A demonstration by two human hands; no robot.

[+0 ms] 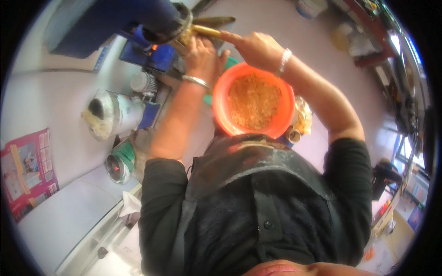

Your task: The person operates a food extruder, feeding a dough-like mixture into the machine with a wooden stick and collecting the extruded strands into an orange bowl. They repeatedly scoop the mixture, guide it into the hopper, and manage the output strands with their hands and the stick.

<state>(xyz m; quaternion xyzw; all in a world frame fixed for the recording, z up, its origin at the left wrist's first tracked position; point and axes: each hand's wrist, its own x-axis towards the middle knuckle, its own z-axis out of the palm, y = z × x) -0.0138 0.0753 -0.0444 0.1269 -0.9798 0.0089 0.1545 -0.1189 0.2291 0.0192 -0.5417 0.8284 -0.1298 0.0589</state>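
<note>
- The right hand (260,51) is gripping a wooden handle (207,31), its fingers curling around the end and the index finger lying along it.
- The left hand (202,62) is reaching to the mouth (188,23) of the blue machine (115,23), its thumb standing apart from the fingers; blur is hiding whether the fingertips are pinching anything.
- Pale yellowish stuff (185,36) is sitting at the mouth, just beyond the left fingers; whether they are touching it is unclear.
- The orange bowl (221,99) is standing nearer the body than both hands' fingers, well apart from the left fingertips.
- Brown crumbly mix (254,101) is covering most of the bowl's bottom, so a good share of the work seems to be done.
- A green tub (230,63) is showing partly past the bowl, between the two hands; its contents are staying out of view.
- Work at the mouth is apparently not yet finished, since stuff is remaining there; the machine's inside is not showing, so how much is left cannot be told.
</note>
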